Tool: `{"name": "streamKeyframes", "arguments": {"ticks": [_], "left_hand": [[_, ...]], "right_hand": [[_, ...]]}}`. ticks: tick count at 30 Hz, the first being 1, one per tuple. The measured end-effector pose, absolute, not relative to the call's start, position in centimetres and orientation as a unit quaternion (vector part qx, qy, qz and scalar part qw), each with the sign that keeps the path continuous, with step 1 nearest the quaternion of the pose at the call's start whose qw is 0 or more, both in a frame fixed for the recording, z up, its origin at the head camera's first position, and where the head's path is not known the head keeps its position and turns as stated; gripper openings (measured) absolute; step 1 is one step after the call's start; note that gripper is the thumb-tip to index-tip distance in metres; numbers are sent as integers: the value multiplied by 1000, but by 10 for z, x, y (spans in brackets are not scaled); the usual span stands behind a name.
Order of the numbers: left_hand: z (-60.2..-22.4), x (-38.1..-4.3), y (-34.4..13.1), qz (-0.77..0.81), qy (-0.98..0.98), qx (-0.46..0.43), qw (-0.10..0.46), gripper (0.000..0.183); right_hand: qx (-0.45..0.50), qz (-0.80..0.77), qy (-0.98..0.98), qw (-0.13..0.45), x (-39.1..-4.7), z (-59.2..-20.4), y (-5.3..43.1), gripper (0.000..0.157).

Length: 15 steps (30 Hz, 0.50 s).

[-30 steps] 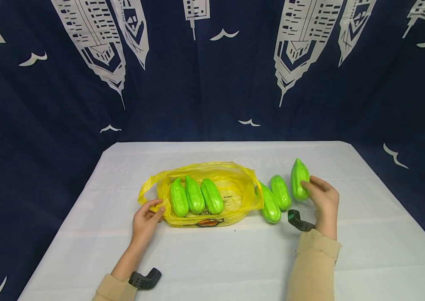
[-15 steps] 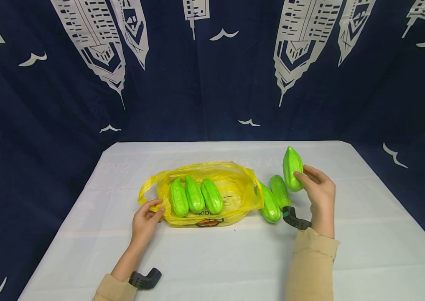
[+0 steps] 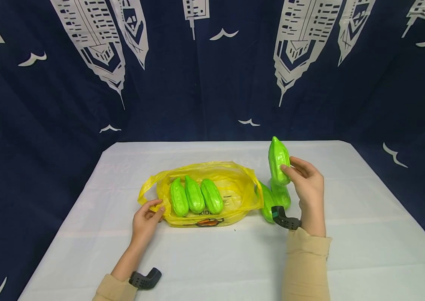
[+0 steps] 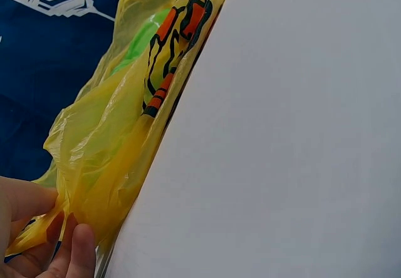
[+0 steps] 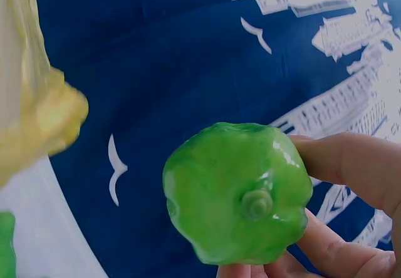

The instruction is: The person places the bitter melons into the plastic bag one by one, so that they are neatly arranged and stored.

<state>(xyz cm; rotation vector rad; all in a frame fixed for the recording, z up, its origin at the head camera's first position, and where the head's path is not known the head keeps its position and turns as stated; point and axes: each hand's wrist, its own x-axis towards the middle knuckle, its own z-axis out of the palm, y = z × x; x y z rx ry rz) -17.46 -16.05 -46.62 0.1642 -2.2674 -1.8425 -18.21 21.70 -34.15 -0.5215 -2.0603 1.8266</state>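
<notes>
My right hand [image 3: 308, 184] grips a glossy green cucumber [image 3: 279, 161], thumb on its near side and pointed tip up, above the table. Its lobed stem end faces the camera in the right wrist view, where the same cucumber [image 5: 235, 193] sits against the fingers. At the left corner of a yellow plastic bag [image 3: 242, 188], my left hand [image 3: 146, 221] pinches the thin film; that bag [image 4: 94, 140] is bunched between thumb and fingers in the left wrist view. Three cucumbers [image 3: 194, 194] lie side by side in the bag's open mouth.
Beside the bag's right end lie two more cucumbers [image 3: 268, 200], partly hidden behind the held cucumber and the right wrist camera [image 3: 285, 219]. All this is on a white-covered table [image 3: 212, 263]. A dark blue printed curtain [image 3: 204, 92] hangs behind its far edge.
My right hand has lifted the held cucumber and carried it left, over the two loose cucumbers. The left hand and the bag have stayed in place.
</notes>
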Motion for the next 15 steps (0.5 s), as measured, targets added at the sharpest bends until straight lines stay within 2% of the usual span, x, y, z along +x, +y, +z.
{"name": "streamKeyframes", "arguments": {"ticks": [7,15], "left_hand": [[-466,-175,-161,-628,-768,57,109,24],[-466,-174,-161,-627,-770,56,106,24]], "right_hand": [[-126,640,-739,169,-181,-336,197,48],[-90,635,-755,140,-183,-337,179,46]]}}
